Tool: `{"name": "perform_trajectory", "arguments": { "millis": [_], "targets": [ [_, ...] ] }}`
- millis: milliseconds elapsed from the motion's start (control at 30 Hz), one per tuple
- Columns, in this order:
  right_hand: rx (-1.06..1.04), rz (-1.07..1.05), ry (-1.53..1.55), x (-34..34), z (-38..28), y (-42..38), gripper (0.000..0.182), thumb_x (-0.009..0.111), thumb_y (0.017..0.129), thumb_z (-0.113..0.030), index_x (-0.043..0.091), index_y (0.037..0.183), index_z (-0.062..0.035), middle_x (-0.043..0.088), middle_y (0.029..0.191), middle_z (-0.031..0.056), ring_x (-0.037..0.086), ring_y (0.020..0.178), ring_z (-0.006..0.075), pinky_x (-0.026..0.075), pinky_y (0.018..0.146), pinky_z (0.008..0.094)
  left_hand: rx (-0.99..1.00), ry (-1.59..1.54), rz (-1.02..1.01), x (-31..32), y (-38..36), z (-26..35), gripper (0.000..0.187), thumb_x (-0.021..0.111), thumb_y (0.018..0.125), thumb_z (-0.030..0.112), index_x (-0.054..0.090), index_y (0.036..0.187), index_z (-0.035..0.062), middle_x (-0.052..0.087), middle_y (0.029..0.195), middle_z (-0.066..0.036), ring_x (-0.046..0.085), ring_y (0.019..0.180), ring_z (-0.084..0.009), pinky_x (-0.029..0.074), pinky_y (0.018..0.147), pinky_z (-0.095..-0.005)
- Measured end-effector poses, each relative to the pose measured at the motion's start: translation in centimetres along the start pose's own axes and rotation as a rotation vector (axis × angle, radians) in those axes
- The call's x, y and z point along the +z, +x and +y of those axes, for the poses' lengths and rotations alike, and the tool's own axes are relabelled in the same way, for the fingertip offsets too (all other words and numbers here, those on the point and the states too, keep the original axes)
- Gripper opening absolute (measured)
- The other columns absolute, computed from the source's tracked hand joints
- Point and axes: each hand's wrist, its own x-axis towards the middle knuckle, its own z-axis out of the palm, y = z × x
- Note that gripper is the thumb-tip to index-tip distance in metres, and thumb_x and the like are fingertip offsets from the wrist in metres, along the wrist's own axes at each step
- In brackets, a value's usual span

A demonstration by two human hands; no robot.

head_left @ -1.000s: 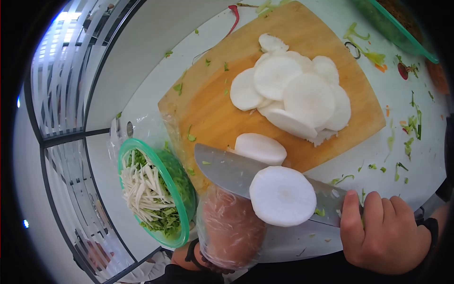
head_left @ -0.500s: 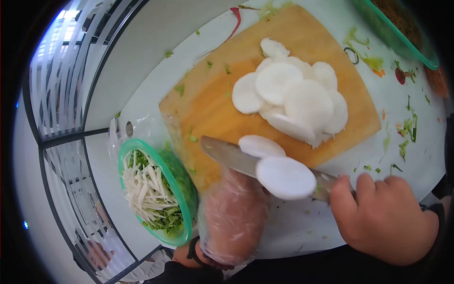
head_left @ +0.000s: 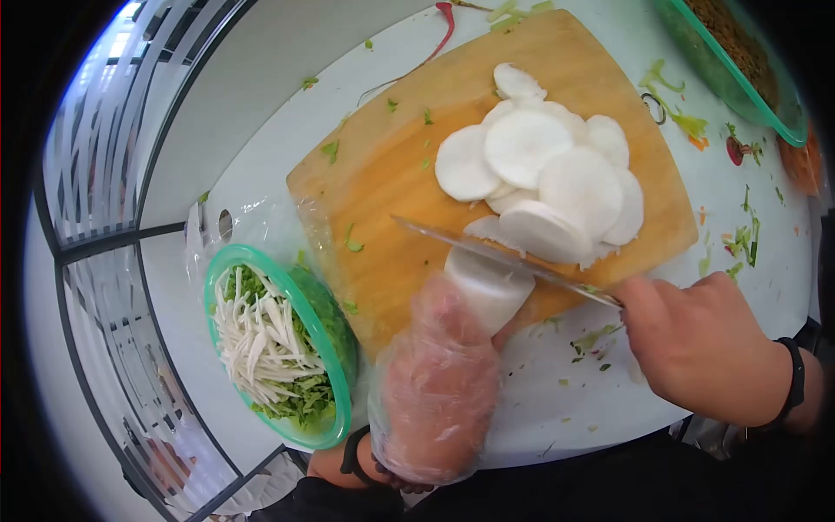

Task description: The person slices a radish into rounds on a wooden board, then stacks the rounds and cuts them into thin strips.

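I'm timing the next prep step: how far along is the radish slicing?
Done: white radish slices are piled on the cutting board. In hand: the left hand steadies a radish chunk; the right hand holds the knife against it. Left: apparently just that thick chunk.

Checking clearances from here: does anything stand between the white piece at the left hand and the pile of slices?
Yes: the knife, held by the right hand, lies across the way between the white piece and the pile of slices. Between the left hand and the piece, only the clear plastic covering is visible.
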Motion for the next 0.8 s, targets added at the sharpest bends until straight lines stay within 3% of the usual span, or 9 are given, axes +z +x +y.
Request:
{"name": "perform_trajectory", "arguments": {
  "millis": [100,200,300,533,733,800],
  "targets": [
    [0.022,0.065,0.058,-0.5,-0.2,-1.6,0.026,0.066,0.076,0.000,0.056,0.100,-0.0027,0.058,0.073,0.0073,0.053,0.048,0.0252,0.037,0.046,0.0392,-0.023,0.010,-0.019,-0.5,0.0,0.3,0.054,0.075,0.084,0.027,0.043,0.115,-0.0032,0.065,0.083,-0.021,0.065,0.073,-0.0424,0.051,0.060,-0.0473],
    [-0.058,0.254,0.007,0.4,-0.8,-2.1,0.017,0.063,0.073,-0.008,0.051,0.084,-0.0049,0.042,0.057,0.0013,0.043,0.039,0.0185,0.030,0.037,0.0338,0.006,0.028,0.029,0.2,-0.1,-0.1,0.058,0.076,0.083,0.029,0.042,0.115,-0.0048,0.063,0.079,-0.022,0.064,0.070,-0.0432,0.051,0.058,-0.0473],
    [-0.083,0.190,-0.012,0.3,-0.7,-2.6,0.018,0.062,0.072,-0.009,0.051,0.086,-0.0041,0.044,0.057,0.0017,0.045,0.040,0.0186,0.030,0.037,0.0335,0.097,0.149,0.102,0.4,-0.1,-0.2,0.061,0.076,0.082,0.030,0.040,0.116,-0.0052,0.063,0.079,-0.022,0.064,0.066,-0.0417,0.050,0.053,-0.0474],
    [-0.106,0.075,-0.061,0.1,-1.1,-2.7,0.017,0.060,0.075,-0.008,0.051,0.088,-0.0025,0.046,0.055,0.0021,0.048,0.040,0.0193,0.035,0.037,0.0326,0.246,0.045,0.119,-0.1,0.1,-0.5,0.058,0.074,0.085,0.022,0.037,0.120,-0.0060,0.065,0.079,-0.020,0.064,0.066,-0.0412,0.051,0.053,-0.0461],
    [-0.111,-0.016,-0.007,-1.0,-1.1,-0.7,0.016,0.059,0.079,-0.006,0.048,0.088,-0.0003,0.049,0.058,0.0052,0.052,0.045,0.0235,0.040,0.041,0.0350,0.264,-0.003,0.122,-0.5,0.5,-0.2,0.053,0.071,0.087,0.016,0.038,0.122,-0.0059,0.066,0.083,-0.020,0.064,0.065,-0.0408,0.052,0.055,-0.0457],
    [-0.119,0.043,0.071,-1.0,-1.0,-0.4,0.016,0.058,0.081,-0.007,0.048,0.090,0.0003,0.052,0.057,0.0066,0.055,0.046,0.0250,0.042,0.042,0.0362,0.206,0.031,0.107,-0.3,0.4,-0.2,0.049,0.071,0.087,0.017,0.041,0.119,-0.0050,0.066,0.082,-0.019,0.063,0.064,-0.0406,0.051,0.055,-0.0457]
  ]
}}
